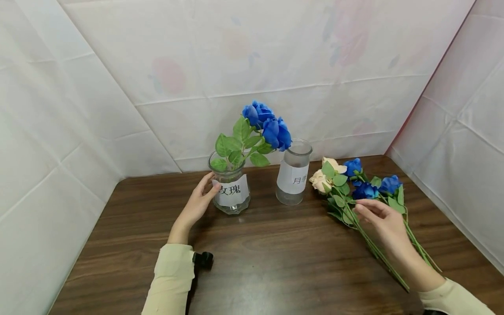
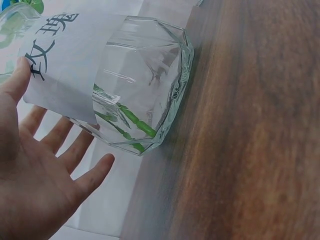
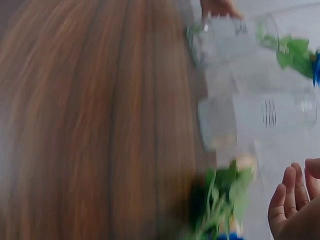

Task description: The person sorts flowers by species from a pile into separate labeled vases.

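Note:
My left hand (image 1: 195, 204) holds the left side of a faceted glass vase (image 1: 232, 209), thumb on its white paper label and fingers round the back. Two blue roses (image 1: 277, 133) with green leaves stand in this vase and lean right; their cut stems (image 2: 136, 121) show through the glass in the left wrist view. Above the lying flowers, my right hand (image 1: 383, 221) has loosely bent fingers and nothing in its grasp. Beneath it lie cream roses (image 1: 322, 180) and more blue roses (image 1: 365, 190), their stems pointing toward the front right.
A straight glass vase (image 1: 290, 199) with a white label stands between the filled vase and the lying flowers. White cloth walls (image 1: 220, 65) enclose the dark wooden table (image 1: 252, 258) at the back and sides.

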Motion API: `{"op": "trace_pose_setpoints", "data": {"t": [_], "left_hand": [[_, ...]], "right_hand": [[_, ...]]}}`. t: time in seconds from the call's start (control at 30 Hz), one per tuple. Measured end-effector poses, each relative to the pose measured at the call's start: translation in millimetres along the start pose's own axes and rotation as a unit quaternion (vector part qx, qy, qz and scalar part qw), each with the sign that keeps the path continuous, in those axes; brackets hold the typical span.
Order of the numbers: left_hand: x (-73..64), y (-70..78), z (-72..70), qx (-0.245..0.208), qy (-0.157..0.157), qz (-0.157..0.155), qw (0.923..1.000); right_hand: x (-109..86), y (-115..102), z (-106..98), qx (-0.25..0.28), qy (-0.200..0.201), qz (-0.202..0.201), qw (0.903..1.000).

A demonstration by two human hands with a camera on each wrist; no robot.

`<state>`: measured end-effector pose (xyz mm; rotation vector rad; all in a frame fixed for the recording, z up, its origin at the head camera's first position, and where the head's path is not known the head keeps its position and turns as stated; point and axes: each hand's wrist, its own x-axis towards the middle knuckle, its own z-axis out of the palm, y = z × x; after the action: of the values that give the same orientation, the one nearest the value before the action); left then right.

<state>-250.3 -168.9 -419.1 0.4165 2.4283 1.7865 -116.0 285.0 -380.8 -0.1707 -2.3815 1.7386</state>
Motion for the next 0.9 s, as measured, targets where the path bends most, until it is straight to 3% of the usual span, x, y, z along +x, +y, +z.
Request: {"op": "trace_pose_setpoints", "data": {"t": [0.13, 0.3, 0.53, 0.7, 0.9], "left_hand": [[-1.0, -2.7, -0.1, -0.002, 0.003, 0.000, 1.0000], [-0.5, -3.5, -0.4, 0.000, 0.005, 0.000, 1.0000], [0.9, -3.9, 2.1, -0.001, 0.004, 0.001, 1.0000], [-1.1, -2.6, 2.4, -0.001, 0.000, -0.007, 1.0000], [0.1, -0.5, 1.4, 0.000, 0.003, -0.007, 1.0000]], "right_hand": [[1.7, 8.5, -28.8, -0.042, 0.017, 0.001, 0.9990], [2.1, 17.8, -63.0, -0.067, 0.040, 0.032, 0.9964], [4.2, 35.0, -104.4, -0.098, 0.019, 0.073, 0.9923], [7.5, 46.6, -122.3, -0.158, 0.003, 0.096, 0.9827], [11.5, 62.3, -131.5, -0.168, -0.010, 0.110, 0.9795]]}}
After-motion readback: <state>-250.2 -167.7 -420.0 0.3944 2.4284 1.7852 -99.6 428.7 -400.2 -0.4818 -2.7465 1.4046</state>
